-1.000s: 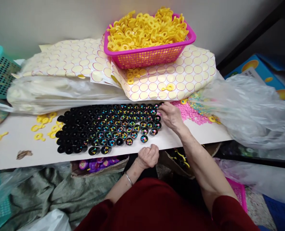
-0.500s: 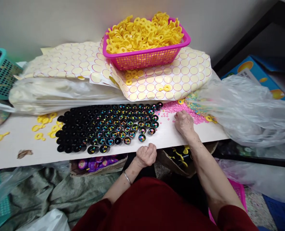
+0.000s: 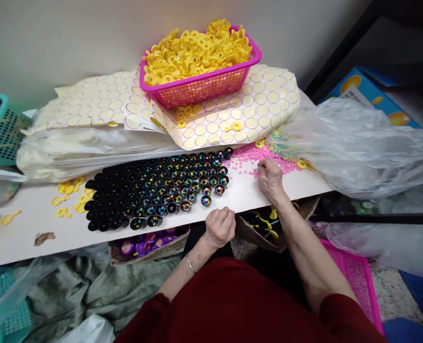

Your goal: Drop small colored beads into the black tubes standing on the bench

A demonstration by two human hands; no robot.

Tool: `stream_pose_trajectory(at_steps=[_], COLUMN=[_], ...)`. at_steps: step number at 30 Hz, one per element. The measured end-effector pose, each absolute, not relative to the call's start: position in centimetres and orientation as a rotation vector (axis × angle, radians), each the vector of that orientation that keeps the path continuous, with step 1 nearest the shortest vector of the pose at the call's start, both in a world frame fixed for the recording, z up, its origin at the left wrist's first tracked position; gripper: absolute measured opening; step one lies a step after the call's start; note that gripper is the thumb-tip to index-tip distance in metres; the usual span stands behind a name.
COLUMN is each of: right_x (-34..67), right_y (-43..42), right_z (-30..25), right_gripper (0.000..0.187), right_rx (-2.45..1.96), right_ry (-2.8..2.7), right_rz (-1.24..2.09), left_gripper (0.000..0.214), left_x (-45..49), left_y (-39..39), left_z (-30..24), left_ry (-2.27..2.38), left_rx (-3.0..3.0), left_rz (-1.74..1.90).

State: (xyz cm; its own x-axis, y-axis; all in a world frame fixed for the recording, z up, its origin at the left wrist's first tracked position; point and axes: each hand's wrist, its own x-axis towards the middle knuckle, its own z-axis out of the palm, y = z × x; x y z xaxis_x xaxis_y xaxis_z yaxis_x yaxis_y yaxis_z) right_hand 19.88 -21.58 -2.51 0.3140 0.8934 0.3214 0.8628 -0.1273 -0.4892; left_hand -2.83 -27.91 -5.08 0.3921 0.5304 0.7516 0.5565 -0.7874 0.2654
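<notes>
A block of small black round cups [image 3: 154, 188] covers the white table [image 3: 36, 224]; those on the right hold coloured beads, those on the left look bare. My right hand [image 3: 270, 178] rests on the table beside a pile of pink beads [image 3: 257, 157], fingers curled and pinched at the beads; what they hold is too small to see. My left hand [image 3: 220, 226] is closed in a loose fist at the table's front edge, just below the nearest cups.
A pink basket [image 3: 200, 88] of yellow plastic rings sits on round-sticker sheets [image 3: 261, 109] at the back. Loose yellow rings [image 3: 70, 197] lie left of the cups. A teal basket [image 3: 2, 131] stands far left, clear plastic bags [image 3: 357, 147] right, a box of purple pieces [image 3: 147, 240] under the table.
My right hand drew back from the right end of the cups to the pink bead pile. The left fist stayed at the table edge. The view shifted slightly.
</notes>
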Motion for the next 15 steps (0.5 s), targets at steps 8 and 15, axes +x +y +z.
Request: stream_pose_trajectory(at_steps=[8, 15], right_x=[19.7, 20.2], right_y=[-19.1, -16.7], right_z=[-0.1, 1.8], right_gripper=[0.029, 0.039], right_rx=[-2.383, -2.399], right_ry=[-1.560, -1.600], right_rz=[0.023, 0.441], left_gripper=[0.014, 0.021], left_x=[0.2, 5.6], left_y=[-27.6, -24.6], left_z=[-2.3, 1.0], left_ry=[-1.169, -2.510], left_rx=[-2.851, -2.551], left_rz=[-1.652, -2.762])
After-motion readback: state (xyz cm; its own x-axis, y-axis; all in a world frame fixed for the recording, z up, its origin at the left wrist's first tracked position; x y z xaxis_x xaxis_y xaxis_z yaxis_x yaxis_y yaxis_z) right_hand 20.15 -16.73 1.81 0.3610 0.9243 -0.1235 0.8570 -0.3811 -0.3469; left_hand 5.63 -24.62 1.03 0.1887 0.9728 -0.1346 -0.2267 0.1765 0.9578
